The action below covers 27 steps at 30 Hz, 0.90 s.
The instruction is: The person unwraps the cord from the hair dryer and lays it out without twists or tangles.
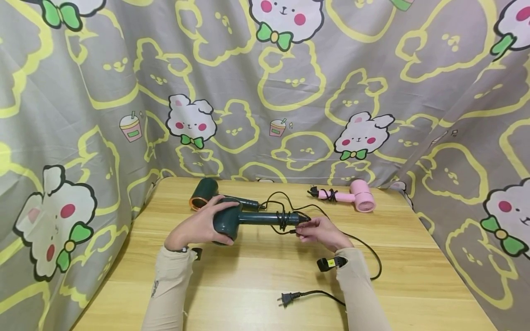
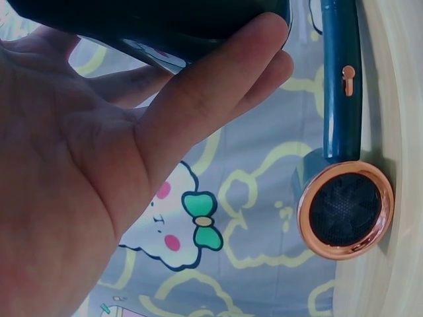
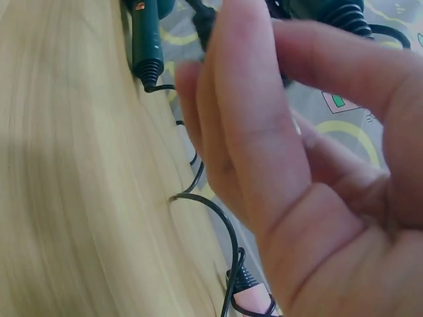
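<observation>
My left hand [image 1: 196,225] grips the head of a dark green hair dryer [image 1: 227,221], fingers over the top and thumb below. The dryer is held above the table, its handle pointing right. Black cord [image 1: 283,220] is wound around the handle near its end. At that end my right hand [image 1: 319,232] pinches the black cord; its fingers hide part of it in the right wrist view. Behind the held dryer lies a second dark green hair dryer [image 1: 205,191] with a copper-coloured rim, seen face-on in the left wrist view.
A pink hair dryer [image 1: 362,195] with its cord wrapped around the handle lies at the back right. A loose black cord [image 1: 378,259] loops across the right side, and a two-pin plug [image 1: 288,298] lies near the front. Patterned curtain [image 1: 290,92] surrounds the wooden table [image 1: 240,294].
</observation>
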{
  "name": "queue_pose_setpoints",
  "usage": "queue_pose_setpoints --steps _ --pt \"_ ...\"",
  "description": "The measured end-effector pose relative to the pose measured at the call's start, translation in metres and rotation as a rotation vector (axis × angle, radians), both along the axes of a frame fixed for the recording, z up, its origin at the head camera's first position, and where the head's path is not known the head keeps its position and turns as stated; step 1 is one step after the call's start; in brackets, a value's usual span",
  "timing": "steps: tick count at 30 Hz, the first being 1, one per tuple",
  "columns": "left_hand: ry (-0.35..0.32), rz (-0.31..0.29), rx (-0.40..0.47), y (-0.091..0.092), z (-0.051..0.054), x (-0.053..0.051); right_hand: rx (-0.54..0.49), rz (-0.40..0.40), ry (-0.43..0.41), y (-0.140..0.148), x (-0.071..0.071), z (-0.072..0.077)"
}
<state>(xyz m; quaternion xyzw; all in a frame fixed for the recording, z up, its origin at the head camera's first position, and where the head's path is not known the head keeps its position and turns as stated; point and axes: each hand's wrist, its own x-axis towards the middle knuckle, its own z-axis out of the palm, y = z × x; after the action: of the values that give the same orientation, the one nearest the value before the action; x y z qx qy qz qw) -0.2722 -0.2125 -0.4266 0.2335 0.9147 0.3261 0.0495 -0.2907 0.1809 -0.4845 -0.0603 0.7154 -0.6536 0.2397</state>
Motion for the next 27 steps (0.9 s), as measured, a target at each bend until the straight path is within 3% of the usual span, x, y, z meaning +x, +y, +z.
queue_pose_setpoints --steps 5,27 --pt "0.003 0.0 -0.005 0.001 0.0 0.0 -0.062 -0.077 -0.022 -0.001 -0.001 0.003" --pt "-0.022 -0.002 -0.008 0.002 0.0 0.0 -0.125 -0.418 0.148 -0.001 -0.002 0.016"
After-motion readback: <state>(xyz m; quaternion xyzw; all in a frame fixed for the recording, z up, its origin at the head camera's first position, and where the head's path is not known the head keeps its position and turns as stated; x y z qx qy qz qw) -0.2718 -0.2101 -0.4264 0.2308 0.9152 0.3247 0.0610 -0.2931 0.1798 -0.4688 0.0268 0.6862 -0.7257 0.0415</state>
